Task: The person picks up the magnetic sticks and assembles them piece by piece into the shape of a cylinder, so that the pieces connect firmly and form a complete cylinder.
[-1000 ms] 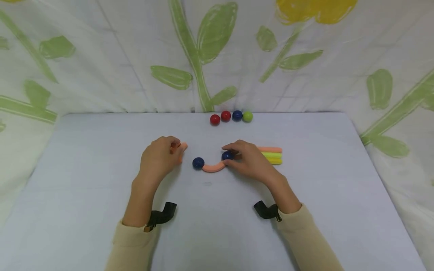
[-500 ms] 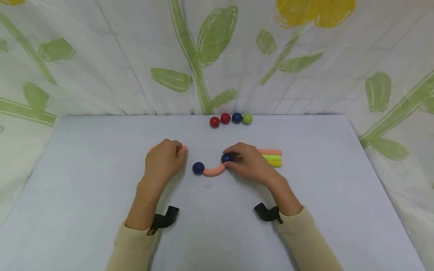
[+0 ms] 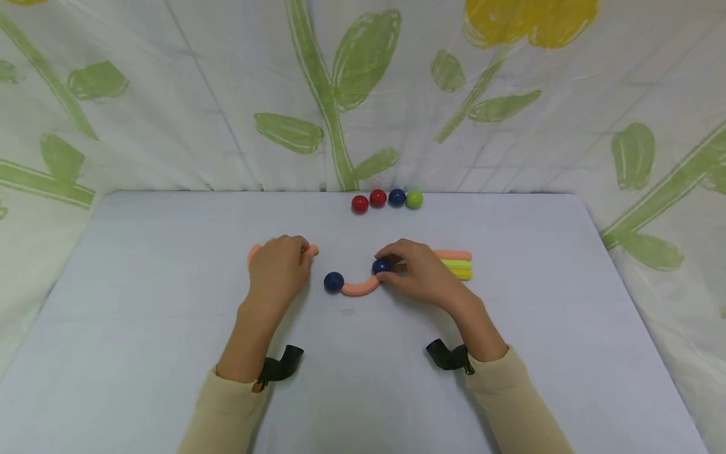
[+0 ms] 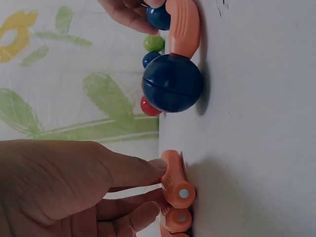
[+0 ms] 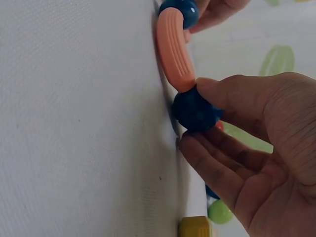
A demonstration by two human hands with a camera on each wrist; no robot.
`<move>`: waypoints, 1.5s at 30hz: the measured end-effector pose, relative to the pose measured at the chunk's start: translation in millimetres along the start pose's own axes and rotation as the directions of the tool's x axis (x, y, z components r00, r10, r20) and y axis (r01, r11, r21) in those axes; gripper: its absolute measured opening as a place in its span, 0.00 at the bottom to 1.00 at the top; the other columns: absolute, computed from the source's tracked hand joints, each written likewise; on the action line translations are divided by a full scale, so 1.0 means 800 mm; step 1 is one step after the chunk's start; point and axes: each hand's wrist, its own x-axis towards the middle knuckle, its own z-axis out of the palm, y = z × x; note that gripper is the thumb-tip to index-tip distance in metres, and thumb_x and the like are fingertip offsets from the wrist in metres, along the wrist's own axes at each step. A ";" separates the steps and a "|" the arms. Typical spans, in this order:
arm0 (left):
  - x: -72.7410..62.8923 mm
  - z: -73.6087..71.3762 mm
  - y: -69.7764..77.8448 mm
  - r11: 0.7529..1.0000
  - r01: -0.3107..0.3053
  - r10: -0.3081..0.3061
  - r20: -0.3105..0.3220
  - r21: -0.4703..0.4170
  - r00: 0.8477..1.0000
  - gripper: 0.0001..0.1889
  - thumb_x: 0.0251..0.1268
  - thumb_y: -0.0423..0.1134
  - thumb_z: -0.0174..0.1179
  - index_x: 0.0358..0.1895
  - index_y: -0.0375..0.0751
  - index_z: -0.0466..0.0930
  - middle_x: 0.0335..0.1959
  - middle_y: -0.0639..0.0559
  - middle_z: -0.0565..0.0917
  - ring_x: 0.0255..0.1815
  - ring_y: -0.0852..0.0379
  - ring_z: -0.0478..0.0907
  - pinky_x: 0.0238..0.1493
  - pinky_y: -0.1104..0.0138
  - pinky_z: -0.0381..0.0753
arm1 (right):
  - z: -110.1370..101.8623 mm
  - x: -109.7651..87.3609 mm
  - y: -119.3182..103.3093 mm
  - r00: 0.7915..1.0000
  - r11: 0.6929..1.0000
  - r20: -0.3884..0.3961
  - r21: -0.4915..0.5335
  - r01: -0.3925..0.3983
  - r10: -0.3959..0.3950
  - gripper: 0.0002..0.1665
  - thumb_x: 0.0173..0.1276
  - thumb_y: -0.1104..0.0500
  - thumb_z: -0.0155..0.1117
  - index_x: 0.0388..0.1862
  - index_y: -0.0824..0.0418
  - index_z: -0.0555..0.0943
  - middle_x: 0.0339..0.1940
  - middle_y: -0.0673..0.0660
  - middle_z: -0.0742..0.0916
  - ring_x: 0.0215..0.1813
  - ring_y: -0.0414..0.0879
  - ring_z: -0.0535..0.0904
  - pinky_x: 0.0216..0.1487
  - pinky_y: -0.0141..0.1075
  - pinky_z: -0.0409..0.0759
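Observation:
My right hand (image 3: 418,270) pinches a dark blue ball (image 5: 195,111) between thumb and fingers. This ball joins one end of a curved orange magnetic rod (image 3: 358,289); a second dark blue ball (image 4: 173,83) is fixed at the rod's other end. To the left, my left hand (image 3: 276,271) has thumb and fingertips about another orange magnetic rod (image 4: 173,170), whose round end shows a silvery disc. More orange rods (image 4: 177,220) lie against it, partly hidden by the hand. In the head view, orange also shows at the hand's left side.
Along the white table's (image 3: 170,353) back edge sit two red balls (image 3: 360,203), a blue ball (image 3: 397,197) and a lime green ball (image 3: 414,199). Behind my right hand lie straight orange (image 3: 454,255), lime (image 3: 455,263) and yellow rods (image 3: 462,274). A flower-patterned curtain (image 3: 215,94) hangs behind.
My left hand has turned over the orange rods and shifted slightly right; orange now shows at its left side too. My right hand stays at the blue ball, nearly still.

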 end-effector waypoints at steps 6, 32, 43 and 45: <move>0.000 0.004 0.003 0.999 -0.006 0.007 -0.035 0.032 0.999 0.13 0.76 0.47 0.66 0.49 0.41 0.90 0.35 0.43 0.92 0.36 0.38 0.85 0.36 0.55 0.72 | -0.005 -0.002 -0.001 1.000 1.000 0.008 -0.008 0.001 -0.001 0.21 0.73 0.57 0.72 0.63 0.59 0.84 0.57 0.56 0.88 0.59 0.49 0.87 0.65 0.47 0.85; 0.012 -0.012 0.004 0.939 0.093 -0.008 0.251 -0.331 0.968 0.23 0.83 0.53 0.55 0.64 0.41 0.84 0.39 0.47 0.91 0.43 0.51 0.85 0.39 0.65 0.81 | 0.002 -0.001 -0.005 1.000 1.000 0.023 -0.019 -0.003 0.003 0.21 0.74 0.57 0.72 0.62 0.60 0.84 0.56 0.56 0.88 0.58 0.48 0.87 0.64 0.44 0.85; 0.015 -0.009 0.002 0.902 0.113 -0.011 0.241 -0.417 0.971 0.24 0.80 0.55 0.58 0.67 0.44 0.81 0.47 0.45 0.92 0.50 0.49 0.89 0.45 0.60 0.85 | 0.000 0.000 -0.004 1.000 0.999 -0.006 -0.045 0.018 -0.018 0.20 0.73 0.58 0.73 0.61 0.60 0.84 0.55 0.56 0.88 0.57 0.48 0.88 0.63 0.44 0.85; 0.014 -0.008 0.001 0.901 0.113 -0.008 0.244 -0.420 0.970 0.24 0.80 0.55 0.58 0.66 0.44 0.82 0.52 0.44 0.91 0.53 0.48 0.89 0.48 0.59 0.86 | 0.001 0.000 -0.004 1.000 0.999 0.000 -0.039 0.023 -0.023 0.20 0.73 0.57 0.73 0.61 0.60 0.84 0.55 0.56 0.88 0.57 0.48 0.88 0.63 0.44 0.85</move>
